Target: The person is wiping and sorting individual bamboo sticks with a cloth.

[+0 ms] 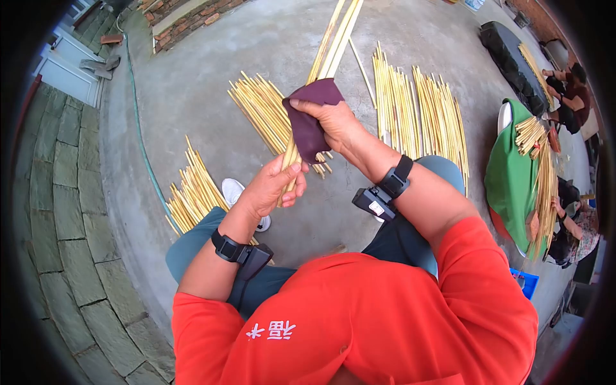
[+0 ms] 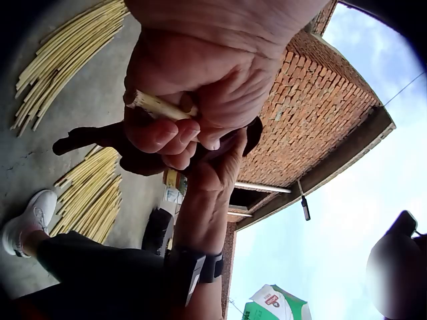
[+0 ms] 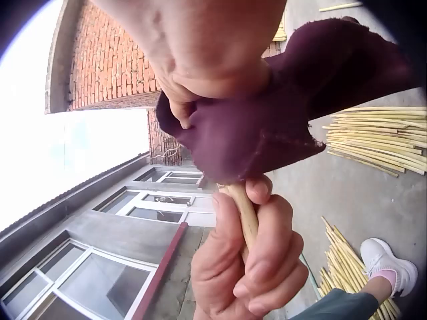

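Note:
My left hand grips the near end of a few long pale sticks, peeled canes or reeds by their look. In the left wrist view a cut stick end pokes out of the curled fingers. A dark purple cloth is folded around the sticks just beyond that hand. My right hand holds the cloth around them, thumb on top. Between cloth and left hand, a short length of stick shows in the right wrist view. The cloth hides the part of the sticks inside it.
Bundles of similar sticks lie on the concrete: one behind the cloth, two at the right, one by the left foot. A green hose runs along the left. At far right, people sit near a green cover with sticks.

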### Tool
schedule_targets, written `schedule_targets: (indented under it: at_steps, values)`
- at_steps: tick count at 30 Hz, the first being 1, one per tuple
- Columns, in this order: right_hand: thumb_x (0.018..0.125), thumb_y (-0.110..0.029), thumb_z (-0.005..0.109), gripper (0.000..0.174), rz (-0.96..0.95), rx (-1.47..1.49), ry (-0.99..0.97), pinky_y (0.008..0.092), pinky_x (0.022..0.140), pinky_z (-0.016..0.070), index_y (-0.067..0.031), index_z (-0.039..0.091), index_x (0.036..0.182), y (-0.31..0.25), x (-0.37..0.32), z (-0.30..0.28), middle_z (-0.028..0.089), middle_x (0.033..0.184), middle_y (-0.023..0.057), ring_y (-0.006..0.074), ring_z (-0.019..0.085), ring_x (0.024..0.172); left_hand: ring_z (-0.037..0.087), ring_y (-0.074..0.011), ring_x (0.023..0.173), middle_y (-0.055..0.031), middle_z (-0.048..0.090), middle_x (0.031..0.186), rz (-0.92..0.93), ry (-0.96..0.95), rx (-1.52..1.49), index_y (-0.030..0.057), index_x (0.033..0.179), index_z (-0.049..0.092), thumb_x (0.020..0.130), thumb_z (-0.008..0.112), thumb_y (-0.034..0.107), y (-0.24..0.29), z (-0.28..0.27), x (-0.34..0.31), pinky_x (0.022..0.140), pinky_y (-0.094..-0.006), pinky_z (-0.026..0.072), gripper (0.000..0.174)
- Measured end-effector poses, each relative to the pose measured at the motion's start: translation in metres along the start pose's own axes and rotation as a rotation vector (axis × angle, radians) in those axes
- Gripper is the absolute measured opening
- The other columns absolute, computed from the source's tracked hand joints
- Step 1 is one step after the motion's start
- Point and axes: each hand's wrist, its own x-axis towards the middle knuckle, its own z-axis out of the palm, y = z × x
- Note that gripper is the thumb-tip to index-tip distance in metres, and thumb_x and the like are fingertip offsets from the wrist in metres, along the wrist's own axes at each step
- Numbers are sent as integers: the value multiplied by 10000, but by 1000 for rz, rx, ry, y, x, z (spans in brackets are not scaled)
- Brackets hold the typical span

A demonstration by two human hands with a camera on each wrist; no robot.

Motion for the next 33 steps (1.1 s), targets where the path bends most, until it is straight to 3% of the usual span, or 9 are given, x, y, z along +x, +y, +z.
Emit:
schedule_targets:
  at_steps: [5,11,15,18,20,24,27,31,33]
  values:
    - [699,-32,659,173,130,71,-97,265,551,472,-12,538,822,13,-16,9,583,740,67,149,561,634,337,-65,378,-55,481,569,-37,147,-25,83,856,412,907,406,295,0,4,2,356,-202,308,218]
    - [777,-60,597,115,-178,135,177,289,638,517,-22,572,883,-41,30,-29,608,804,59,172,598,715,319,-68,349,-78,482,558,-139,-45,-33,75,857,432,888,446,321,-13,0,-14,326,-198,296,249]
    - [780,-75,604,142,-284,210,199,280,620,518,-19,572,907,-67,36,-48,606,808,70,176,598,705,374,-61,391,-76,502,596,-144,-155,27,80,876,444,891,440,318,-19,-8,-15,369,-204,332,238]
    - [766,-74,620,137,-360,129,202,275,593,502,-25,570,884,-55,27,-41,594,781,50,159,579,672,511,-170,495,-130,550,687,-122,-33,359,65,989,432,852,506,270,-24,-15,-8,474,-283,418,257]
    - [760,-76,625,131,-356,94,216,278,581,490,-30,567,868,-38,21,-32,583,765,39,149,562,661,575,-351,714,-210,565,836,321,335,1158,53,1106,350,788,563,176,-26,-8,2,608,-387,455,402]
    - [751,-79,611,113,-351,-211,179,273,576,430,-32,555,838,4,11,-19,553,752,14,112,494,647,523,-414,893,-239,538,963,422,538,991,36,1141,328,750,573,102,-28,4,30,722,-404,431,465]
    - [749,-82,591,86,-482,-451,153,263,577,408,-24,565,807,22,6,-11,551,729,10,93,468,652,523,-437,827,-268,543,865,589,591,976,41,1104,341,754,575,133,-37,6,38,661,-444,427,431]
    - [735,-78,600,102,-294,-236,245,283,539,410,4,562,782,3,9,-12,559,705,38,111,475,609,528,-438,775,-265,541,798,691,536,874,18,1032,375,777,559,146,-36,10,39,625,-438,424,340]
    - [720,-67,609,105,-322,25,264,295,504,418,6,557,775,-17,20,-22,558,697,44,130,489,572,528,-431,730,-256,533,763,524,478,926,14,961,389,801,538,154,-35,13,33,589,-424,414,260]
